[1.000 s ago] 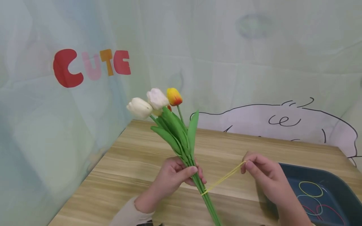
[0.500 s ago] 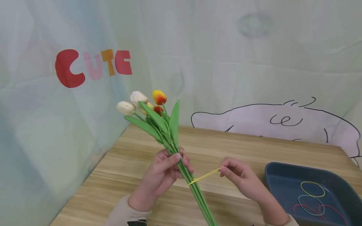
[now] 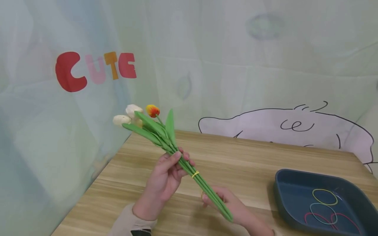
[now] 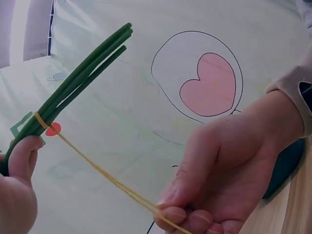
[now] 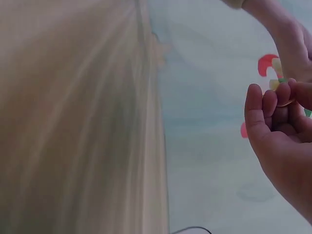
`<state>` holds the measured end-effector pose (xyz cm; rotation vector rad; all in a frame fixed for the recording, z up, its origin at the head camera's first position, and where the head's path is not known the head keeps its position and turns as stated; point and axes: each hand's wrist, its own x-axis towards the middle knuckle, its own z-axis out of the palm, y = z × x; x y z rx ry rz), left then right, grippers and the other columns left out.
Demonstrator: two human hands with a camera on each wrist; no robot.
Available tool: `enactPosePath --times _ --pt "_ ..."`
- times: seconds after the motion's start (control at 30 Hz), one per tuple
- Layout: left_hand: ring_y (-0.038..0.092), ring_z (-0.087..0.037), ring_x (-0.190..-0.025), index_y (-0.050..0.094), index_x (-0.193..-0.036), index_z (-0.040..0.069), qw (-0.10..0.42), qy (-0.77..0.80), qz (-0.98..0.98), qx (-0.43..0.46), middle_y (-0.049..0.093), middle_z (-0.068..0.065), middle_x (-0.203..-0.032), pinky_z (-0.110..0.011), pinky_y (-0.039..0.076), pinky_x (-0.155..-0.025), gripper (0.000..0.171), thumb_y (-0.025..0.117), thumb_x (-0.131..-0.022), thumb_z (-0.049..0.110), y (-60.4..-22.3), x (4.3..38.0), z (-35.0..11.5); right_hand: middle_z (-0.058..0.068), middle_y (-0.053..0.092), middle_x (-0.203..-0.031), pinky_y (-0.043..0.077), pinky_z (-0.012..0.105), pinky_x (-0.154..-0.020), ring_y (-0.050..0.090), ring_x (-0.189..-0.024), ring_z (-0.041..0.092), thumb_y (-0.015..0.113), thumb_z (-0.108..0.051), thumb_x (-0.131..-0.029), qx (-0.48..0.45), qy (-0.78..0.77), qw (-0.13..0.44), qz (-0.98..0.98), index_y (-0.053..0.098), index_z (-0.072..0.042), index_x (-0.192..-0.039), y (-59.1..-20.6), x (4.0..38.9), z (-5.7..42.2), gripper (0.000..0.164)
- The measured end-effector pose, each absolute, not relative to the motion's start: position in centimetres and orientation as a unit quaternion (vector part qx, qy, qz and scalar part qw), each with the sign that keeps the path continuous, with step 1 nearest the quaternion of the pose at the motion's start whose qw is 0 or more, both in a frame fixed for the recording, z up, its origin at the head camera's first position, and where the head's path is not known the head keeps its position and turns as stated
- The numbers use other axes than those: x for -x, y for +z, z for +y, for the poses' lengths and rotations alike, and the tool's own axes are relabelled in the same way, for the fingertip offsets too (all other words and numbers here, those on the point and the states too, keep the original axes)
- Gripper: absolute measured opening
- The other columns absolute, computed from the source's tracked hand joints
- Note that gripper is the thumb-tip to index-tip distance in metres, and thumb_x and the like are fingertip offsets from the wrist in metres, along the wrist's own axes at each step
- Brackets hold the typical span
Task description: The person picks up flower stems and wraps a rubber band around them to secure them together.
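My left hand [image 3: 165, 178] grips a bunch of artificial tulips [image 3: 206, 188] by the green stems, just below the leaves. White and orange-yellow blooms tilt to the upper left, and the cut ends slant toward the lower right. Around the stems, below my left thumb, sits a yellow rubber band [image 4: 102, 171]. In the left wrist view it stretches away from the stems to my right hand [image 4: 226, 165], which pinches its far end between thumb and fingers. The head view has the right hand partly behind the lower stems.
A dark blue tray [image 3: 290, 196] stands on the wooden table [image 3: 242, 157] at the right, with several loose rubber bands [image 3: 325, 189] inside. Behind the table hangs a printed cloth backdrop [image 3: 230, 65] with coloured letters at the left.
My right hand has moved left and down from beside the tray to behind the stems, bringing the band's end along. The bunch has shifted left and tilted lower.
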<state>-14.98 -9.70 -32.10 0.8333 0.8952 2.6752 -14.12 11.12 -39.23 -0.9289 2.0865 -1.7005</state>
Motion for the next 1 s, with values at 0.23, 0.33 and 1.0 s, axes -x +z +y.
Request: enactPosePath --times 0.23,0.33,1.0 --pt "0.071 -0.013 -0.087 0.065 -0.095 0.009 0.008 0.909 0.351 -0.224 0.072 -0.003 -0.090 -0.023 0.058 -0.080 0.033 0.034 -0.103 0.000 -32.2 15.5 -9.5 0.002 0.061 -0.091 0.051 0.028 -0.091 0.061 -0.092 0.009 0.047 -0.013 -0.101 0.340 -0.663 0.183 0.641 0.053 0.012 -0.095 -38.9 12.1 9.8 0.026" --pt "0.071 -0.013 -0.083 0.067 -0.091 0.009 -0.046 0.901 0.382 -0.201 0.073 -0.004 -0.087 -0.024 0.059 -0.076 0.030 0.040 -0.101 0.000 -32.4 15.8 -9.3 0.002 0.061 -0.089 0.052 0.028 -0.091 0.061 -0.092 0.009 0.047 -0.011 -0.101 0.341 -0.686 0.185 0.615 0.053 0.014 -0.094 -38.3 11.2 9.3 0.026" --pt "0.072 -0.014 -0.080 0.060 -0.090 -0.019 -0.245 0.720 0.569 -0.313 0.068 -0.026 -0.080 -0.031 0.061 -0.065 0.009 0.054 -0.091 -0.012 -35.0 16.4 -7.5 0.003 0.052 -0.080 0.046 0.025 -0.064 0.053 -0.078 0.014 0.050 0.017 -0.088 0.435 -0.569 -0.067 0.695 0.057 -0.010 -0.090 -33.1 9.2 12.7 0.028"
